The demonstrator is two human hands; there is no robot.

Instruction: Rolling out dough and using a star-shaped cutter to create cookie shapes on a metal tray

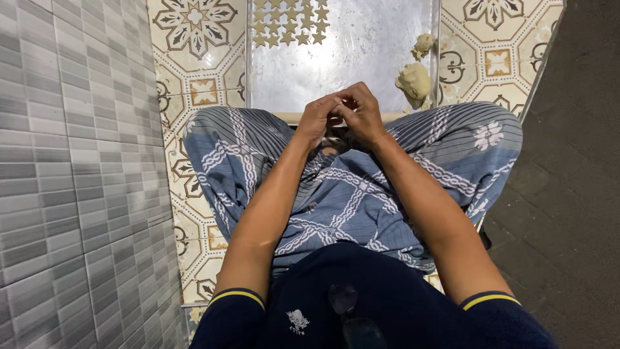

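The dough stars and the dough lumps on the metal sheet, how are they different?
The dough stars are flat, small and cut to one neat shape; the dough lumps are thick, rounded and uneven. The dough stars sit in tidy rows at the far end of the metal sheet; the dough lumps lie loose by its right edge. Both are the same pale cream colour.

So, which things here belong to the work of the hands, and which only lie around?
In the work: left hand; right hand; shiny metal tray; rows of pale star-shaped dough pieces; beige dough lumps.

Lying about: patterned floor tiles; grey wall tiles.
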